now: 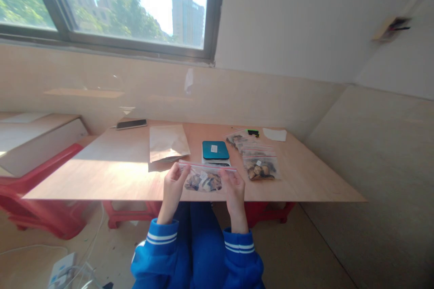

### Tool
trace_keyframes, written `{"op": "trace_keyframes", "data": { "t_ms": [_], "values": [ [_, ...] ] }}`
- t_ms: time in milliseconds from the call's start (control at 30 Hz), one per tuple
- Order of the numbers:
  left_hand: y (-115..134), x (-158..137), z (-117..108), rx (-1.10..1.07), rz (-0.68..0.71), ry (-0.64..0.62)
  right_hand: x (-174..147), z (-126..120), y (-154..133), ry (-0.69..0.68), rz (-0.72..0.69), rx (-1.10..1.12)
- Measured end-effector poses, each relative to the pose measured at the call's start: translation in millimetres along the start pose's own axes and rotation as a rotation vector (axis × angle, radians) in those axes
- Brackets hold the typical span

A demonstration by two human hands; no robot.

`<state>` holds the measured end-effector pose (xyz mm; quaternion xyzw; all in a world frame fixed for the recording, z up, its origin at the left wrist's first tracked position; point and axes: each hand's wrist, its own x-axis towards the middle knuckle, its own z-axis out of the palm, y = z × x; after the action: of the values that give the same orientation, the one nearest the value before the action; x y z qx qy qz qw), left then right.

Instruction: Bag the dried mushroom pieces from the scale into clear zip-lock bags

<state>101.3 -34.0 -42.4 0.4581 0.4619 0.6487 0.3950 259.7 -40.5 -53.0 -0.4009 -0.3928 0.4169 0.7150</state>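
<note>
Currently L hand (174, 183) & R hand (234, 185) both pinch, each grip grasping the red-striped top edge of a clear zip bag (203, 180) w/ dark & brown pcs inside. Bag's nr front of surface (101, 176), btwn hands, just before teal square device (215, 150). Paper pouch (168, 142) to L, other filled bags (259, 169) to R, phone (131, 123) nr back edge.

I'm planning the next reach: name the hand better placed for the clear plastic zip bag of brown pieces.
The right hand, probably: it is nearer the bag of brown pieces, which lies to its right. The left hand is farther. Both pinch a clear red-striped plastic bag.
</note>
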Motion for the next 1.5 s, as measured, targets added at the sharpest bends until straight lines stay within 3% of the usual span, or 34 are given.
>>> {"op": "trace_keyframes", "data": {
  "t_ms": [233,400,600,767,933,1167,1500],
  "values": [
    [-4.2,-3.7,5.2,0.03,0.05,0.028,0.0,0.7,3.6,0.06,-0.017,0.008],
    [-8.1,-6.6,13.6,-0.082,-0.003,0.087,0.2,4.3,6.9,0.092,0.001,-0.028],
    [-10.0,-3.3,11.4,-0.312,-0.115,-0.066,-1.1,2.4,7.4,-0.04,0.053,-0.019],
    [-6.4,-3.5,3.8,-0.281,-0.12,-0.134,-0.5,0.9,12.5,-0.029,0.09,-0.073],
    [-3.1,-4.9,2.2,-0.159,-0.161,-0.099,-0.6,2.2,14.1,-0.008,0.116,-0.069],
    [2.5,-7.7,4.9,-0.205,-0.197,-0.049,-2.7,3.8,10.3,0.016,0.095,-0.078],
    [-0.1,-8.4,7.2,-0.197,-0.131,0.019,-4.6,7.3,8.3,0.028,0.087,-0.005]
  ]
}}
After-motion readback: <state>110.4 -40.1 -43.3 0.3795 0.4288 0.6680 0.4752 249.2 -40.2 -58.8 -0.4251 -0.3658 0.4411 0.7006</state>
